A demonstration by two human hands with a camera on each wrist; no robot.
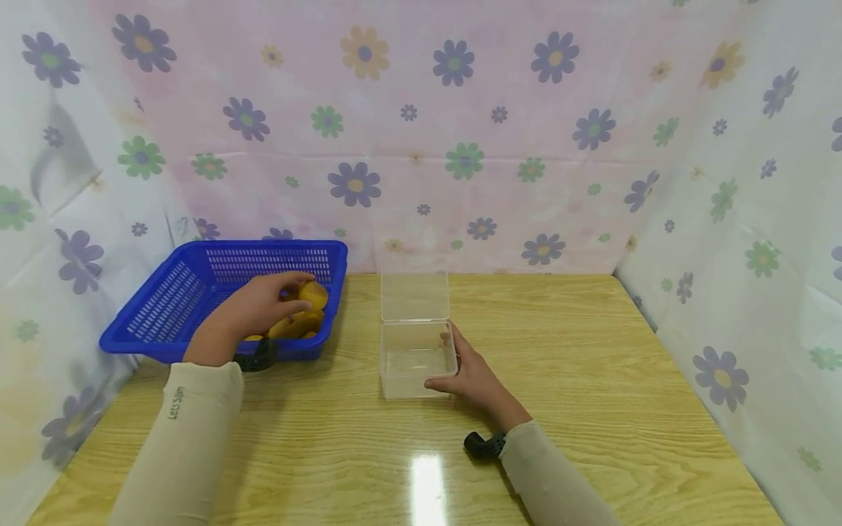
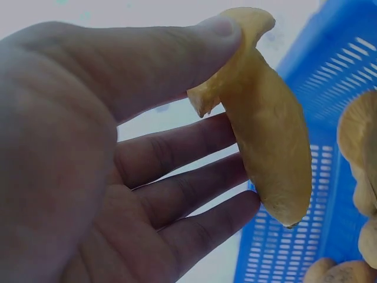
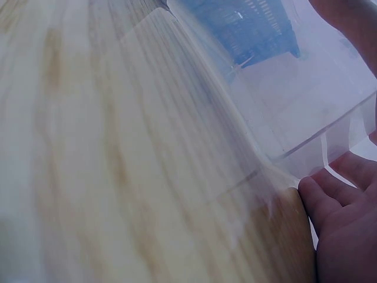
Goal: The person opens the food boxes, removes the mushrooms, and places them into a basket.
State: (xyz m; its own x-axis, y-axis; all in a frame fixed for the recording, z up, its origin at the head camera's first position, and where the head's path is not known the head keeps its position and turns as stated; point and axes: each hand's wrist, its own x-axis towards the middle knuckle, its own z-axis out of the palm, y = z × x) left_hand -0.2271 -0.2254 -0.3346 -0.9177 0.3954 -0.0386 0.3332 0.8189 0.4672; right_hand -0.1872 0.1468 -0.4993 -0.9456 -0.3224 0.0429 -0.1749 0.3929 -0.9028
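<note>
My left hand (image 1: 253, 305) is over the right part of the blue basket (image 1: 164, 345). It pinches a yellowish king oyster mushroom (image 2: 271, 135) near its cap. In the left wrist view the thumb presses the cap end, and the fingers touch the thick stem behind. More mushrooms (image 1: 299, 325) lie in the basket below. With my right hand (image 1: 476, 376) I hold the right side of a clear plastic box (image 1: 414, 386), thumb at the front wall. Its hinged lid (image 1: 414, 296) stands open at the back. In the right wrist view the fingers (image 3: 323, 203) touch the box wall.
The box and basket stand on a wood-grain table (image 1: 342, 453), the basket at the back left. A flowered cloth (image 1: 421, 131) hangs behind the table and along both sides. A bright reflection lies on the tabletop near the front.
</note>
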